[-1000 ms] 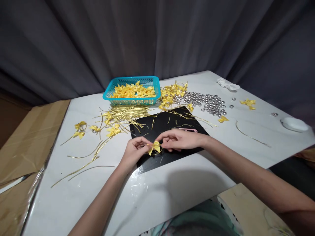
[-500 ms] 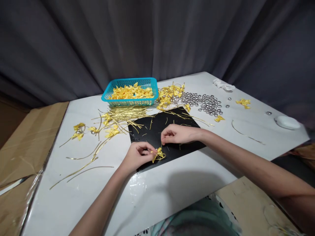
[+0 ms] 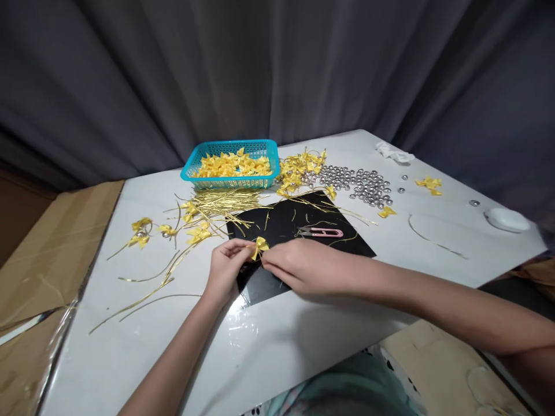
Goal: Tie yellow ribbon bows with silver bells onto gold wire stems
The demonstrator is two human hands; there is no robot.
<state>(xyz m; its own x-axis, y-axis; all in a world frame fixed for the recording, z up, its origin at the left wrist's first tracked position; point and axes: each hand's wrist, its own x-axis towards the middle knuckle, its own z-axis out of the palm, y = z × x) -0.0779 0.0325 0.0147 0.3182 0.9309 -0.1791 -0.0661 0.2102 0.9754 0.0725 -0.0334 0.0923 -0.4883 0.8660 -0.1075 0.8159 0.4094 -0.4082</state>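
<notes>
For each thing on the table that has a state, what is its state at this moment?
Yellow bow: pinched between both hands, lifted over the black mat.
Left hand: closed on the bow.
Right hand: fingertips on the bow.
Pink snips: lying flat on the mat, untouched.
Blue basket: upright, filled with yellow bows.
Silver beads: loose, spread out.
Gold wires: loose pile.

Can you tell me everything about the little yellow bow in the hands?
The yellow bow is tiny and looks like shiny satin ribbon, with two loops and short tails. It is pinched between the left hand and the right hand, fingertips meeting at its middle. It sits just above the near left part of the black mat. Any wire on it is too small to tell.
</notes>
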